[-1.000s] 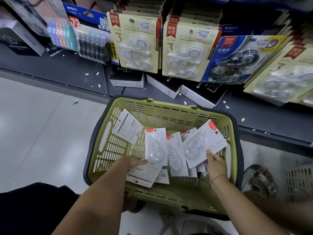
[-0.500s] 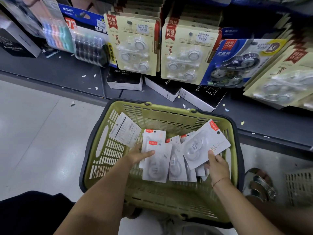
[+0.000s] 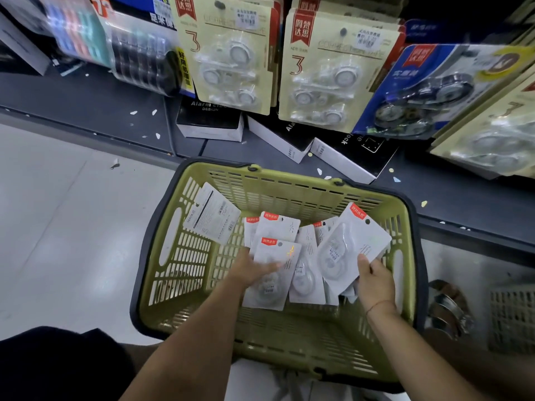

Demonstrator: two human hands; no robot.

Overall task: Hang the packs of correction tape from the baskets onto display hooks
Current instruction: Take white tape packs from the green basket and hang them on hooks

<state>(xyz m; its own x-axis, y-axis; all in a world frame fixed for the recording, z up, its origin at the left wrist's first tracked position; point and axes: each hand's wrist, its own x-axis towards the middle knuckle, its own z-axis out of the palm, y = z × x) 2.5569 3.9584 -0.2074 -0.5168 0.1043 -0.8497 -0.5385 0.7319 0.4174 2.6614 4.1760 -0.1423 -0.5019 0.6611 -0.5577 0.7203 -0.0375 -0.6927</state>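
Note:
A green plastic basket (image 3: 289,192) with a dark rim stands on the floor below the shelf. Several white packs of correction tape with red tags lie inside it. My left hand (image 3: 250,270) holds one white pack (image 3: 278,257) from its left side, thumb across its face. My right hand (image 3: 375,280) grips another white pack (image 3: 351,247) by its lower right corner, tilted up toward the right. One pack (image 3: 212,217) leans face down against the basket's left wall.
Cream three-piece correction tape cards (image 3: 231,56) hang on hooks above, beside a blue card (image 3: 428,91). Black and white alarm clock boxes (image 3: 210,123) lie on the dark shelf base. A second basket's corner (image 3: 511,319) and a sandalled foot (image 3: 447,308) are at right.
My left hand has moved from under the packs to on top, taking hold of one white pack. The view has tilted closer to the basket. My right hand keeps its pack.

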